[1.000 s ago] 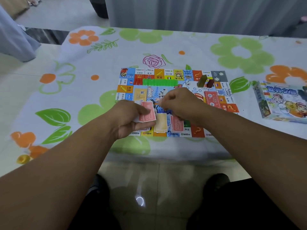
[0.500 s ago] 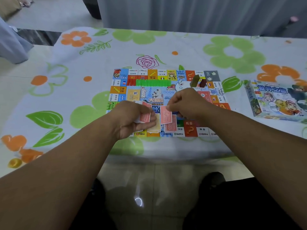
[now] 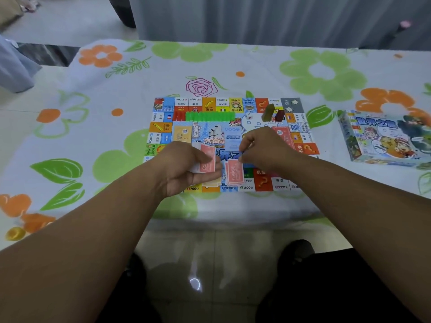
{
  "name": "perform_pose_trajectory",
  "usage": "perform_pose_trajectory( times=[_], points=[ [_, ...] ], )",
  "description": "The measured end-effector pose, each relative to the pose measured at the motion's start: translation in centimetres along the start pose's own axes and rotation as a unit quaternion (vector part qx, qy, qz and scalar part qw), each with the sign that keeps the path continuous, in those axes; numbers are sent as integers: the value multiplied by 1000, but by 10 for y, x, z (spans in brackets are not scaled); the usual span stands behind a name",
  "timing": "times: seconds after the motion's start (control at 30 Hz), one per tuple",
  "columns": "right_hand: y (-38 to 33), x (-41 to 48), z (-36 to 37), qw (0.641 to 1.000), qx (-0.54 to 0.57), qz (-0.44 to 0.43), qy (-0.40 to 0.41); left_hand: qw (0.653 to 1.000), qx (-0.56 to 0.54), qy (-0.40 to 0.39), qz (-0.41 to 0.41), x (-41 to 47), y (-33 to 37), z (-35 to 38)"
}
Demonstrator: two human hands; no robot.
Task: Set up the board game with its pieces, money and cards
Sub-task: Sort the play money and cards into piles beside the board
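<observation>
Sorting paper money by colour seems to be the step in hand. The left hand (image 3: 186, 169) is gripping a small stack of red paper notes (image 3: 207, 160) as a ready supply over the colourful printed game board (image 3: 163, 127). The right hand (image 3: 263, 150) is curling its fingertips onto a red note pile (image 3: 234, 176) lying beside a pale yellow note pile (image 3: 211, 183) at the board's near edge. Whether it is pinching or just touching, I cannot tell.

Desk (image 3: 268, 64) under a white flower-print cloth; game board (image 3: 163, 134) lies flat mid-desk, game box (image 3: 384, 138) lies well apart toward its right edge.
</observation>
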State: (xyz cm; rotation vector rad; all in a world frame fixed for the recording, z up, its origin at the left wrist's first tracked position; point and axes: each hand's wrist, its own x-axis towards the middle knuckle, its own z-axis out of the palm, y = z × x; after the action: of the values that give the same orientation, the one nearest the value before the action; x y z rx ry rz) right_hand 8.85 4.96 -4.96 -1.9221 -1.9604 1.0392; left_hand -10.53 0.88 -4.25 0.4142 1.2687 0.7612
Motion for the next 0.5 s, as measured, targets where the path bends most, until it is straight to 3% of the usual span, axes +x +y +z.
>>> perform_pose_trajectory(
  times=[0.23, 0.5],
  points=[
    [-17, -9, 1, 987, 148, -42, -42, 1000, 19, -3, 11, 2, -1, 5],
    [-14, -6, -4, 987, 157, -18, -33, 999, 37, 5, 5, 5, -3, 5]
  ],
)
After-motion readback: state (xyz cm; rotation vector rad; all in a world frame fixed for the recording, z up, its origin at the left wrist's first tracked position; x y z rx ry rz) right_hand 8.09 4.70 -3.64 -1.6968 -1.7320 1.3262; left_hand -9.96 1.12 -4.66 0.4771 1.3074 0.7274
